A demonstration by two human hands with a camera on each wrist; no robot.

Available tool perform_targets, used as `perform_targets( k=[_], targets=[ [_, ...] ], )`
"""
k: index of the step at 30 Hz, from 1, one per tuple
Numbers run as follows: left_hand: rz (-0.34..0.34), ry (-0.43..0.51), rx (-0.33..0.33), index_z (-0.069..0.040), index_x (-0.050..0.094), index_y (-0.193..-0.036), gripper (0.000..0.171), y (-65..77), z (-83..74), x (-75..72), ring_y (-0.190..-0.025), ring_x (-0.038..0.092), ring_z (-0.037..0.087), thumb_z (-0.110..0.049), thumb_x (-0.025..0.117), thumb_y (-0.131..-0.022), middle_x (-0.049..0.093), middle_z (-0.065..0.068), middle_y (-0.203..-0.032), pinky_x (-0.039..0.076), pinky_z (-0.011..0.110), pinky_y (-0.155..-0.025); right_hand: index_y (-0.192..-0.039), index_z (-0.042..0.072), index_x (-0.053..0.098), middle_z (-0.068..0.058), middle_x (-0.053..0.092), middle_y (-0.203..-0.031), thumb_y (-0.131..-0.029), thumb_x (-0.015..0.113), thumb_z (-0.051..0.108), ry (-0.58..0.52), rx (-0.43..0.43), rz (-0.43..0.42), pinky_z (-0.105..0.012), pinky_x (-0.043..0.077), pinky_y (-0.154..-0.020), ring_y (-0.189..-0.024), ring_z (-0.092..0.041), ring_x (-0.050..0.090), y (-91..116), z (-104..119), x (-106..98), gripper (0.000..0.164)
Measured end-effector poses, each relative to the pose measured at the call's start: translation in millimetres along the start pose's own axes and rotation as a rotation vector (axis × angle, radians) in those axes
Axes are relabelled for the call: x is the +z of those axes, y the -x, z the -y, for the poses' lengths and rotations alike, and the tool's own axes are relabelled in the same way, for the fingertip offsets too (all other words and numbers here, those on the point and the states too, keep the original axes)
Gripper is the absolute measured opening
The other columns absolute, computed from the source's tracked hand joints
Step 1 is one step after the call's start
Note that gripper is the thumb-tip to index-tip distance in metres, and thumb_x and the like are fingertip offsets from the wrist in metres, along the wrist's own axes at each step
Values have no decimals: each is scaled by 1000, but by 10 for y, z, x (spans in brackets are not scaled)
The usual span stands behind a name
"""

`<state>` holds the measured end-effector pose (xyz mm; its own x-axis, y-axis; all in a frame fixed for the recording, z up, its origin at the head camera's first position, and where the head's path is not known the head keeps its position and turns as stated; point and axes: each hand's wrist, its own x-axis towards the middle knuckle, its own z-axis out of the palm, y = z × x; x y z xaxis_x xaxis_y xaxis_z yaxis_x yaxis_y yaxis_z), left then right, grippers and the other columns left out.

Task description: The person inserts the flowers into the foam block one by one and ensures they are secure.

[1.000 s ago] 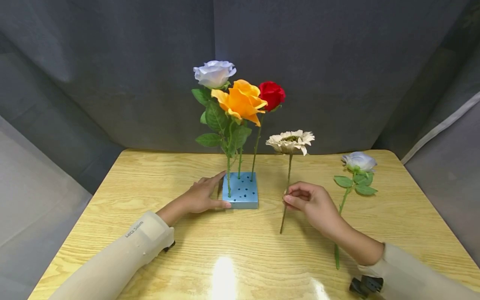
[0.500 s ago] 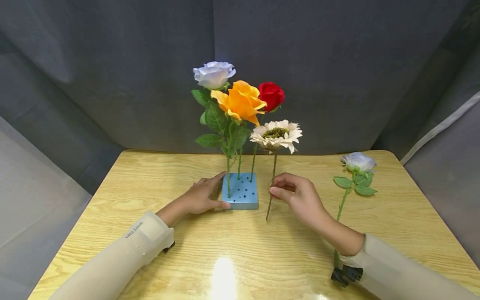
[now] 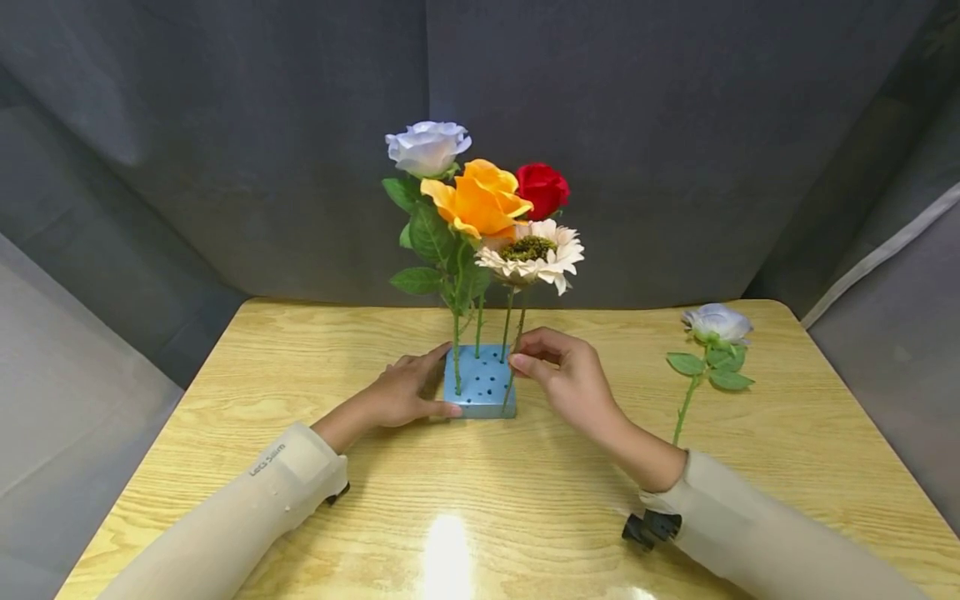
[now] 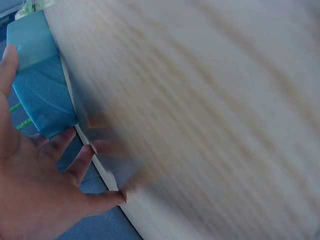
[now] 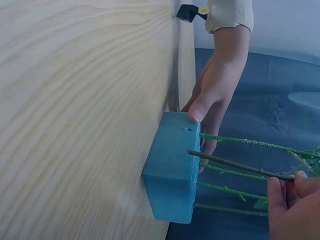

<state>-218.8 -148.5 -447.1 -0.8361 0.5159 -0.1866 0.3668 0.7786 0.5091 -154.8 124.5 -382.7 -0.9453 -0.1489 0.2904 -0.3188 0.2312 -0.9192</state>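
A light blue block (image 3: 487, 402) dotted with holes sits on the table. My left hand (image 3: 401, 393) holds it from the left, thumb at the front corner and forefinger at the back corner. Between thumb and fingers, my right hand (image 3: 570, 375) pinches the brown stem (image 5: 235, 166) of a cream sunflower (image 3: 536, 254). That stem leans, its lower tip overlapping the block's front right corner in the head view. Standing in the block are a pale lilac rose (image 3: 427, 148), an orange rose (image 3: 483, 200) and a red rose (image 3: 542, 190).
Another pale lilac rose (image 3: 717, 323) lies on the table at the right, its lower stem hidden behind my right forearm. Grey curtains (image 3: 645, 125) hang behind and beside the wooden table (image 3: 360, 517).
My right hand has carried the sunflower leftward and a little farther back, from the bare table right of the block to over its front right corner. My left hand and the block have stayed put.
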Motion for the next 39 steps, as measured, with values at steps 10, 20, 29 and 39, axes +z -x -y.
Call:
perform_targets(
  k=[10,20,29,39],
  targets=[
    [-17,-3,3,-25,8,-168,113,-15,11,13,-152,25,43,-70,71,-85,26,8,-169,12,76,-117,-103,-5,72,-18,73,-94,-96,71,-1,-23,-53,-32,-43,62,-80,-86,-29,73,-122,-25,129,9],
    [-22,-5,3,-25,10,-168,112,-17,-1,7,-152,26,43,-68,72,-85,27,9,-169,11,76,-117,-98,-3,74,-16,73,-88,-94,72,-2,-23,-77,-79,-44,62,-77,-78,-25,72,-200,-32,204,5],
    [-22,-3,2,-25,10,-168,112,-13,-7,10,-152,25,42,-69,72,-85,27,9,-169,11,76,-117,-99,-2,74,-14,73,-89,-94,72,-1,0,-78,-72,-43,62,-76,-80,-25,71,-208,-108,245,5],
    [-34,-1,8,-30,9,-168,111,-12,-5,19,-150,28,42,-69,72,-85,27,7,-169,14,75,-117,-102,-5,73,-15,73,-93,-95,72,0,-8,-71,-62,-32,62,-76,-84,-27,72,-215,-156,288,9]
  ],
)
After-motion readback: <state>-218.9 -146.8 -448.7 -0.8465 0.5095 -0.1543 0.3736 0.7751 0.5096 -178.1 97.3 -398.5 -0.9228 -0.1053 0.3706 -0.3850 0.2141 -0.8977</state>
